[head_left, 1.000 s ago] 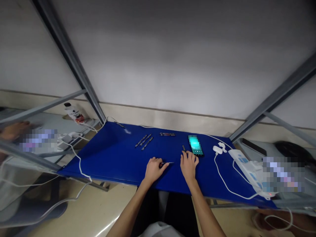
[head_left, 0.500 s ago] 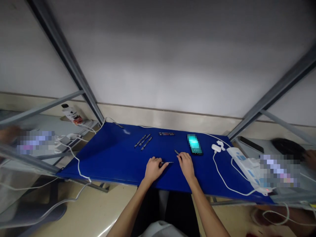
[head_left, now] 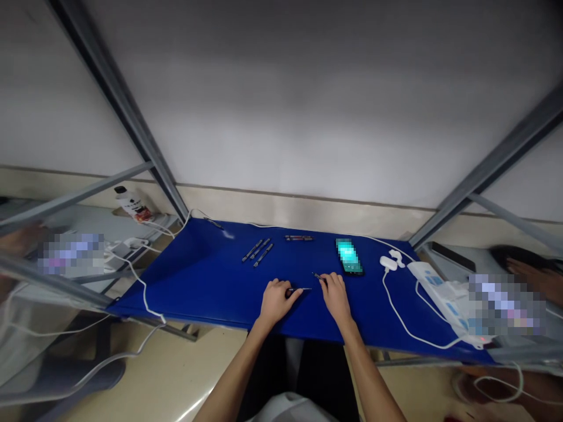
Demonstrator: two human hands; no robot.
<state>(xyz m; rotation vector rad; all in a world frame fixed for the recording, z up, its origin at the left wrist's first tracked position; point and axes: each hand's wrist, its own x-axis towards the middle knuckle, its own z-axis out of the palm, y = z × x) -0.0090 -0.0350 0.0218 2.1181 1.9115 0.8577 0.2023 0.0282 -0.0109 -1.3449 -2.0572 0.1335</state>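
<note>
My left hand [head_left: 277, 300] rests near the front of the blue desktop [head_left: 197, 281], its fingers closed around a slim dark pen [head_left: 301, 289] whose thin end points right. Across a small gap, my right hand [head_left: 335, 294] pinches a short dark pen part [head_left: 317, 276] that sticks out to the upper left; whether it is a cap or a barrel I cannot tell. Beyond my left hand, three pens [head_left: 263, 255] lie slanted side by side. Farther back, a pair of pens [head_left: 299, 238] lies crosswise.
A lit phone [head_left: 349, 257] lies right of the pens. White earbud case [head_left: 388, 264], cable and power strip [head_left: 444, 299] occupy the right side. Another pen [head_left: 213, 223] is at the back left. Metal posts [head_left: 169, 190] flank the desk, with people's hands at neighbouring desks.
The pen part in my right hand has tilted and drawn slightly nearer to me, and looks darker. My left hand keeps its hold on the pen. The whole view has shifted slightly.
</note>
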